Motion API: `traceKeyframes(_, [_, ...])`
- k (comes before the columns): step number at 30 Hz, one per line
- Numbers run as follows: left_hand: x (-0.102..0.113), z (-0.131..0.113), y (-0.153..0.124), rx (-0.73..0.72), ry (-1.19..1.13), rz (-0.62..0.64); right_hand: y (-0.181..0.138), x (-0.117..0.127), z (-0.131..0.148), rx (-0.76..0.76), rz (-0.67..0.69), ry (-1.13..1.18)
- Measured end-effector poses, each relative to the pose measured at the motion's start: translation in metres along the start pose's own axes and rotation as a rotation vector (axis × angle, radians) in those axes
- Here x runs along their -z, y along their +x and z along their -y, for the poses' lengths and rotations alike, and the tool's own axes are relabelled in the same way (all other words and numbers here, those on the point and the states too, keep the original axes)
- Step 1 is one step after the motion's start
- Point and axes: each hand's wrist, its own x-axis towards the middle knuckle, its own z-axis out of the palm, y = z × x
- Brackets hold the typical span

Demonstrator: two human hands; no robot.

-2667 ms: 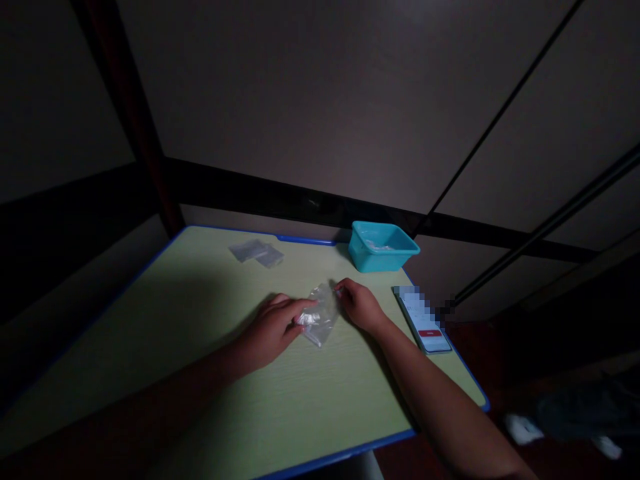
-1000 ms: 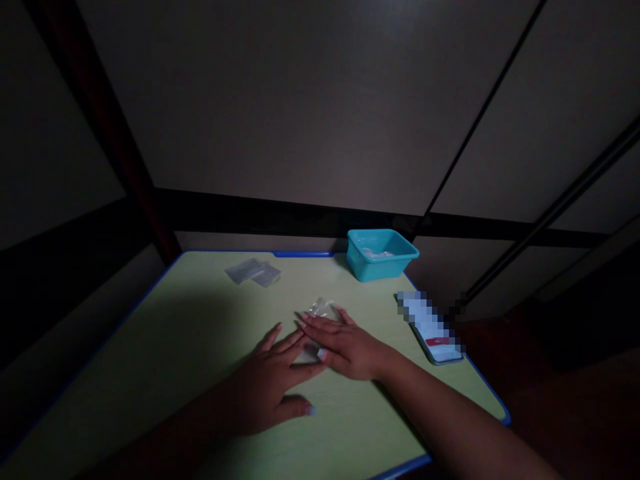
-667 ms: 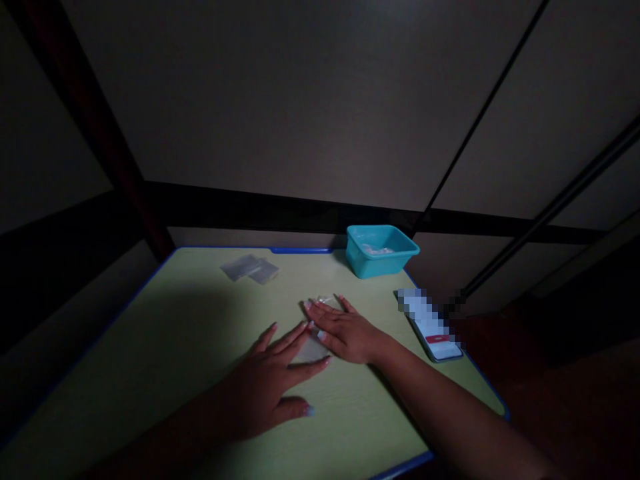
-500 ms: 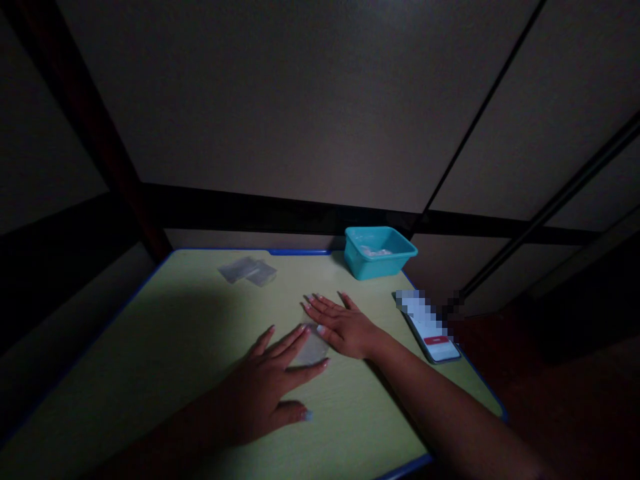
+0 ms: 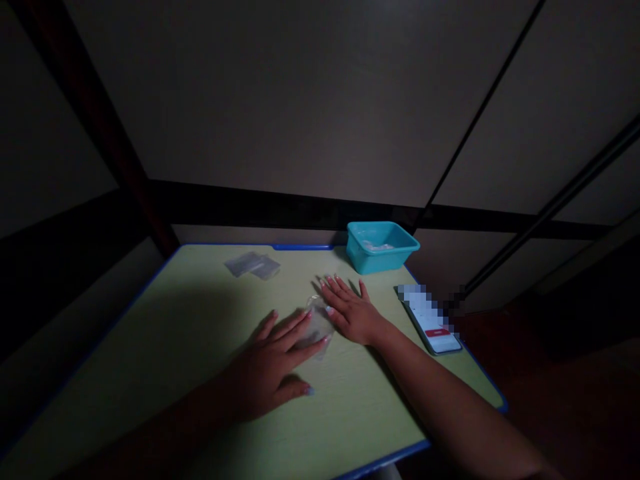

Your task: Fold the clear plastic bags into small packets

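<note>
A small clear plastic bag (image 5: 319,324) lies flat on the pale green table (image 5: 190,333). My left hand (image 5: 273,363) rests flat with spread fingers, its fingertips pressing the bag's near left part. To the right, my right hand (image 5: 350,310) also lies flat, fingers spread and pointing away, its thumb side touching the bag's right edge. Neither hand grips anything.
Two flat clear bags (image 5: 253,265) lie at the table's far left. A teal plastic tub (image 5: 381,246) with something pale inside stands at the far right corner. A phone (image 5: 431,320) with a lit screen lies near the right edge. The room is dim.
Earlier both hands held the bag up by its edges. Then they pressed it flat, and my right hand slid away over it toward the far right while my left stayed on it.
</note>
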Motion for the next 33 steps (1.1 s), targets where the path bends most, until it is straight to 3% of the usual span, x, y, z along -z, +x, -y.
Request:
traceKeyframes(4, [0.003,0.015,-0.003,-0.041,0.000,-0.210,-0.010,0.003,0.004,0.104,0.005,0.019])
traceKeyframes(10, [0.005,0.023,-0.007,-0.255,-0.044,-0.179,-0.013,0.001,0.007,0.151,0.154,0.062])
traceKeyframes(21, [0.006,0.018,-0.002,-0.275,0.019,-0.096,-0.011,-0.003,0.006,0.138,0.133,0.085])
traceKeyframes(29, [0.004,0.015,-0.001,-0.286,-0.022,-0.367,-0.019,0.003,0.013,0.209,0.125,0.099])
traceKeyframes(33, [0.010,0.014,-0.002,-0.279,0.023,-0.398,-0.021,0.003,0.018,0.310,0.146,0.129])
